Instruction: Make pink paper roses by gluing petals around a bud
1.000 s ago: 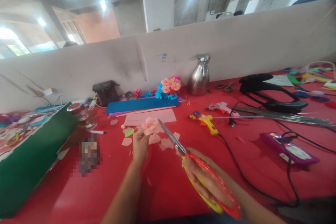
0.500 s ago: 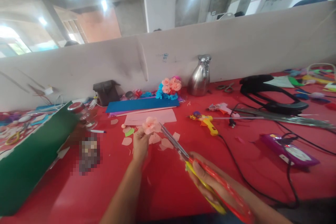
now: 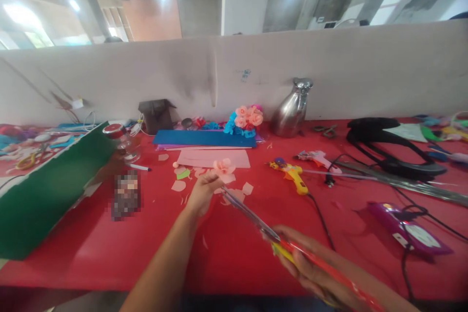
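Over the red table (image 3: 226,258), the work is a close snip at something small and soft, so I judge steadiness matters most: the right hand (image 3: 316,270), low at 5 o'clock of the view and blurred, has its fingers curled shut around the red and yellow handles of the scissors (image 3: 252,217), and would do best to take short bites near the blade tips instead of long strokes. The blades run toward 11 o'clock and look nearly together, though blur keeps me from being sure. The left hand (image 3: 203,192) would do well to turn the piece to the blades and keep its fingertips clear of them; its fingers are pinched tight on the base of the paper flower (image 3: 224,167), held just above the table at 12 o'clock of that hand, with the scissor tips just beneath it at 6 o'clock. The flower is pale pink, ruffled, with layered thin petals that look easy to crush. Loose pink scraps (image 3: 237,196) lie beneath at 5 o'clock
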`<state>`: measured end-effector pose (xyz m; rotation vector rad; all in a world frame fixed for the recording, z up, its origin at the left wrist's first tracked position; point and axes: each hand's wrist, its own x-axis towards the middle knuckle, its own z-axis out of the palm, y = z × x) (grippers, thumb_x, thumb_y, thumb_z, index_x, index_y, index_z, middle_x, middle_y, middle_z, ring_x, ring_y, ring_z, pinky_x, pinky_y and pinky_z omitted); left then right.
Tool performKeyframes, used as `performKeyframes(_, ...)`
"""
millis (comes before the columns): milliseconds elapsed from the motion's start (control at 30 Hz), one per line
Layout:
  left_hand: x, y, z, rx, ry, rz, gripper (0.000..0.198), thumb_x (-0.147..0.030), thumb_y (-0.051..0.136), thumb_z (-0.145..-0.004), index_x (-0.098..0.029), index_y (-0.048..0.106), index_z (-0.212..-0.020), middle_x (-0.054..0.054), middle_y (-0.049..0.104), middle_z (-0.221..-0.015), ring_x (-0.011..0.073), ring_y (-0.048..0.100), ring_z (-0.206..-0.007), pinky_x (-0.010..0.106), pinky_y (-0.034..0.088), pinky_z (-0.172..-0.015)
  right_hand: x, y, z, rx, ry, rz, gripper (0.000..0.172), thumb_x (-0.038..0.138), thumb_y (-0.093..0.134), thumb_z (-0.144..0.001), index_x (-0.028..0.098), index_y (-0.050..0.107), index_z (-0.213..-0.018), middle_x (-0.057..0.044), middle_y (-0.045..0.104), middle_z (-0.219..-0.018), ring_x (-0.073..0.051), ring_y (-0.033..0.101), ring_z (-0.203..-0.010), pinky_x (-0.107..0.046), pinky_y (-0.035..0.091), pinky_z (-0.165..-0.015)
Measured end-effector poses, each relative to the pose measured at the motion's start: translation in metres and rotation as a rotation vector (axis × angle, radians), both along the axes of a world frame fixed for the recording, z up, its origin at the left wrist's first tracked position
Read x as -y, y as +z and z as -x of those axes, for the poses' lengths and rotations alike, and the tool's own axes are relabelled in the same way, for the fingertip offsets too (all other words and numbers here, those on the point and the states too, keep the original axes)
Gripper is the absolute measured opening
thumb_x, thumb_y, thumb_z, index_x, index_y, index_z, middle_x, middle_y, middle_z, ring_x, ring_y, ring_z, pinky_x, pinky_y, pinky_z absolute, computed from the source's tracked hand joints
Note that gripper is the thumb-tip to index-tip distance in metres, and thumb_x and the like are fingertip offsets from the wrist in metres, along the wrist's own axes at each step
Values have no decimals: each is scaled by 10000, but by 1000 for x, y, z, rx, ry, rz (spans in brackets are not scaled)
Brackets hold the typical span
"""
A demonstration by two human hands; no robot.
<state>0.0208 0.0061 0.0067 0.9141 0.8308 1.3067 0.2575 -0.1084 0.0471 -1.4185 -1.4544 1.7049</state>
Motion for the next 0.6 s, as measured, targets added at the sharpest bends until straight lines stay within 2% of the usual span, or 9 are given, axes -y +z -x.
performKeyframes(133,2,0,3,33,-89,21,178,-297,768,-607,-143,678,-604,24,608,-585,114,531,-571,245,402,-598,-6,9,-2,11,27,18,586,691,598,-674,301,567,-1110,-24,546,-709,-111,487,-500,-211,346,-421)
performKeyframes(367,-1,-10,8,24,-118,25,129,-229,773,-590,-149,672,-593,6,587,-573,90,499,-549,230,392,-603,-19,25,-2,24,131,50,708,712,558,-697,255,497,-1235,46,441,-594,-49,315,-412,-167,239,-350)
performKeyframes(600,-2,-11,8,-5,-129,27,77,-186,748,-590,-150,680,-598,18,616,-584,99,518,-557,228,396,-593,-25,18,3,64,97,44,775,749,565,-649,233,509,-1225,45,451,-572,-37,307,-354,-186,217,-305)
